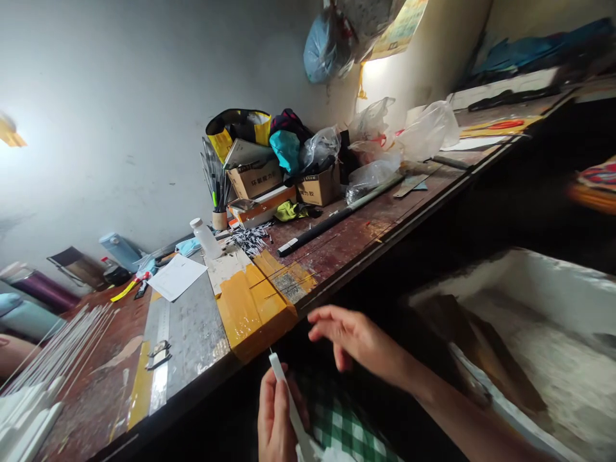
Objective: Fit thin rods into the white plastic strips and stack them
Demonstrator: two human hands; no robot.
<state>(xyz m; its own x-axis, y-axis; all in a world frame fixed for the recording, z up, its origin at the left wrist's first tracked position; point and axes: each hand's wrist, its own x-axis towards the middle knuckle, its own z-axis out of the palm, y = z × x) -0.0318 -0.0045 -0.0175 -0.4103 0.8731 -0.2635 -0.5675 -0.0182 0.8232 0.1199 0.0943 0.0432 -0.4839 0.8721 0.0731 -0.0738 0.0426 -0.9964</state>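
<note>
My left hand [270, 414] is closed round a slim white stick-like piece [289, 399], which stands tilted just below the bench edge. A thin tip pokes out of its upper end; its lower end runs towards the bottom of the view. My right hand [353, 337] is in the air to the right of it, holding nothing, with its fingers bent and apart. Closest to both hands is a block wrapped in yellow-brown tape [255, 314] on the bench edge, with several thin dark rods lying over it. Green checked cloth [344, 420] lies below my hands.
Thin white rods with thick white ends [36, 410] lie at the bench's left, beside another person's arm [14, 356]. A white bottle [206, 239], paper sheet [178, 277], black-and-white small pieces [251, 239] and a dark tube [317, 232] lie further back. A white bin [553, 282] stands right.
</note>
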